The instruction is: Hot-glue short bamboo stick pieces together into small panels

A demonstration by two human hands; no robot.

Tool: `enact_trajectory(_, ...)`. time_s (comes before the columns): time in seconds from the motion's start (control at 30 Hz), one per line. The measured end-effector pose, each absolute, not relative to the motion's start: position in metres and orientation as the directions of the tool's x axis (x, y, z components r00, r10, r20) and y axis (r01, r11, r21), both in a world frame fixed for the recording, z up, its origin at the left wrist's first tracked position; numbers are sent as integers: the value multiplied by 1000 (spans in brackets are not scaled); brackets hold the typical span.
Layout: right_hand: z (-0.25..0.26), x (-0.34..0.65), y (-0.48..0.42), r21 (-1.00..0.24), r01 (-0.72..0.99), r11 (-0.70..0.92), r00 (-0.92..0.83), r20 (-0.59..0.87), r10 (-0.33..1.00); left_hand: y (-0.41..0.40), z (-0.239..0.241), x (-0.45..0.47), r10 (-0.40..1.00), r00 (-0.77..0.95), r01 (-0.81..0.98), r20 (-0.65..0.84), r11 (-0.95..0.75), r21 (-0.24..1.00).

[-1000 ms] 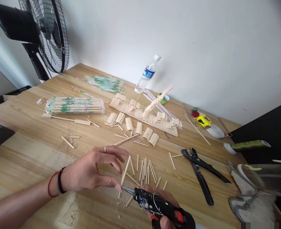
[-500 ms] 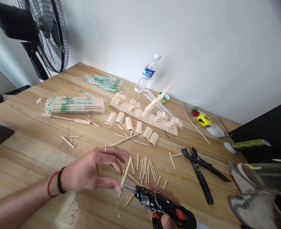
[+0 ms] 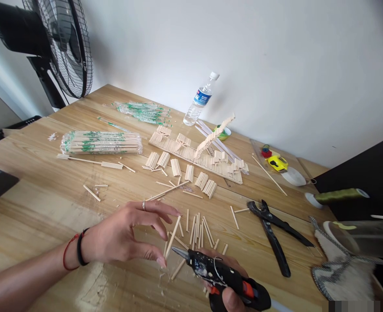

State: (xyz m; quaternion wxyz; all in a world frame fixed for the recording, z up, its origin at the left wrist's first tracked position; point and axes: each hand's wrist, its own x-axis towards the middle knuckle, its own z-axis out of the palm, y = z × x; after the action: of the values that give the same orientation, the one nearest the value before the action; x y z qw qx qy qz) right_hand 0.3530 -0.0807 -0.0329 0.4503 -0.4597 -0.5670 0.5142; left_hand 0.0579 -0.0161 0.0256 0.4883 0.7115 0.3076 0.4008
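Between the thumb and a fingertip of my left hand (image 3: 131, 236), a short wooden stick (image 3: 173, 237) is held by its two ends, tilted above the table. My right hand (image 3: 232, 299) grips a black hot glue gun (image 3: 224, 275) with a red trigger. Its metal nozzle points left, close beside the stick; I cannot tell whether it touches. Several loose cut sticks (image 3: 198, 230) lie just beyond the nozzle. Farther back are small panels (image 3: 175, 167) of sticks joined side by side, and a long stick-built base (image 3: 191, 155) bearing small stacked pieces and a slanting strip.
Black cutters (image 3: 271, 234) lie to the right, near a spool of green thread (image 3: 342, 197) and a yellow tape measure (image 3: 277, 164). Wrapped chopsticks (image 3: 102, 143) and a water bottle (image 3: 198, 102) stand farther back. A black fan (image 3: 64, 47) is at the left, a cloth (image 3: 344, 273) at the right.
The glue gun has shifted slightly right, its nozzle moving up along the stick. My left hand keeps the stick in nearly the same place.
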Motion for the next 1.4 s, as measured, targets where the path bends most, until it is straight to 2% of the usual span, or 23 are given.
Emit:
enact_trajectory(0.43,-29,350,-80,-999,-9,-47,-90,-46,995,-16,24,58,817,500,28,286,-346,938)
enact_trajectory(0.6,-31,352,-82,-996,16,-84,-102,-85,991,-16,24,58,812,510,22,284,-342,939)
enact_trajectory(0.83,-30,354,-77,-999,41,7,-107,3,994,-17,24,58,812,515,19,275,-331,943)
enact_trajectory(1.4,-21,358,-70,-997,71,13,-104,6,995,-19,24,59,801,528,-4,283,-331,944)
